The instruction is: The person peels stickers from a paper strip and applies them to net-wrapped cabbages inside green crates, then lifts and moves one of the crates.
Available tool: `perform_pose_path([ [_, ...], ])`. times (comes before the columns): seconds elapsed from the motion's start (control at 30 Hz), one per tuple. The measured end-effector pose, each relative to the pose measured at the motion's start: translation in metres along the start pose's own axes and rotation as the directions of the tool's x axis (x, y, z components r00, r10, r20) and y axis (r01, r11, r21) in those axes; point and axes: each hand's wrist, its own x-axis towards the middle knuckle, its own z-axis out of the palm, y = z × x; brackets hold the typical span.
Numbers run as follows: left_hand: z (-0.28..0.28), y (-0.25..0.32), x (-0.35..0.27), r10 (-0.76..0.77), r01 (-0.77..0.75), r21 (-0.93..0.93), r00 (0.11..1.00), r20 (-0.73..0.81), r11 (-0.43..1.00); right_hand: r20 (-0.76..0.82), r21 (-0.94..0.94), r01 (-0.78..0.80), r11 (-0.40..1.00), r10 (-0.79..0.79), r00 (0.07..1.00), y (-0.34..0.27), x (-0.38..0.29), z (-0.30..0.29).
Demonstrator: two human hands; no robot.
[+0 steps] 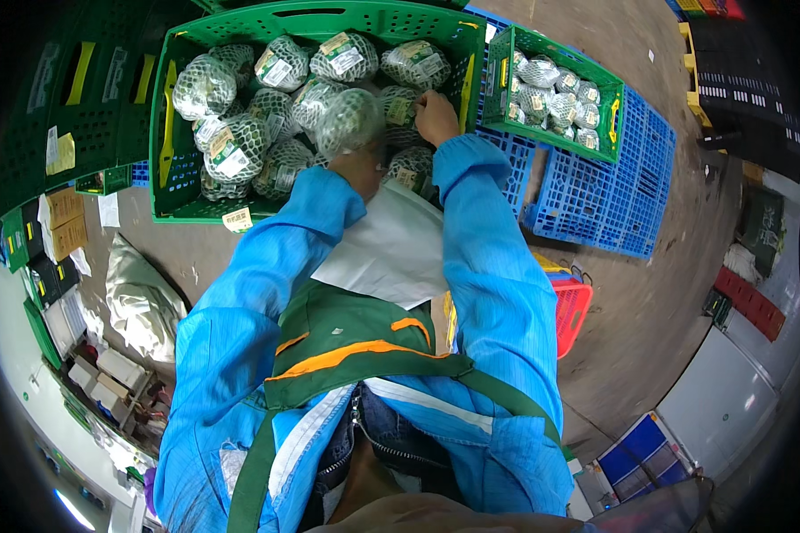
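A large green plastic crate (320, 12) before me holds many round green vegetables in white foam nets, with printed labels on most. My left hand (360, 170) is at the crate's near side, on a netted vegetable (350, 122) that is blurred by motion and raised above the others. My fingers are partly hidden behind it. My right hand (437, 118) is inside the crate's right part, fingers curled beside another labelled netted vegetable (399, 106); whether they grip it is hidden. A white sheet (390, 243) lies between my forearms, over the crate's near edge.
To the right, a smaller-looking green crate (553, 143) of netted vegetables stands on blue plastic pallets (603, 200). Stacked green crates (93, 106) rise at the left. A pale sack (140, 296) lies on the floor, and a red basket (573, 316) is by my right elbow.
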Motion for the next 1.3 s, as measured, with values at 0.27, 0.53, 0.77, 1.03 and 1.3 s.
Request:
perform_pose_path([
  [0.27,0.008,-0.008,-0.006,0.006,-0.027,-0.235,0.996,-0.09,0.972,-0.144,-0.022,-0.031,0.999,0.027,0.989,-0.003,0.005,0.012],
  [0.53,-0.036,-0.017,-0.044,-0.079,0.173,-0.701,0.983,0.165,0.691,-0.245,-0.316,0.23,0.921,-0.313,0.918,-0.01,-0.031,0.002],
  [0.77,-0.031,-0.017,-0.082,0.029,0.121,-0.873,0.988,0.152,0.472,0.16,0.393,0.336,0.856,-0.424,0.892,-0.059,-0.149,-0.044],
  [1.03,-0.017,-0.006,-0.102,0.027,0.261,-0.947,0.962,0.27,0.188,-0.142,0.205,0.442,0.873,-0.42,0.896,-0.063,-0.213,-0.028],
  [1.3,0.004,-0.002,-0.127,-0.069,0.309,-0.938,0.951,0.302,0.16,-0.123,0.557,0.265,0.787,-0.237,0.964,-0.034,-0.23,-0.02],
])
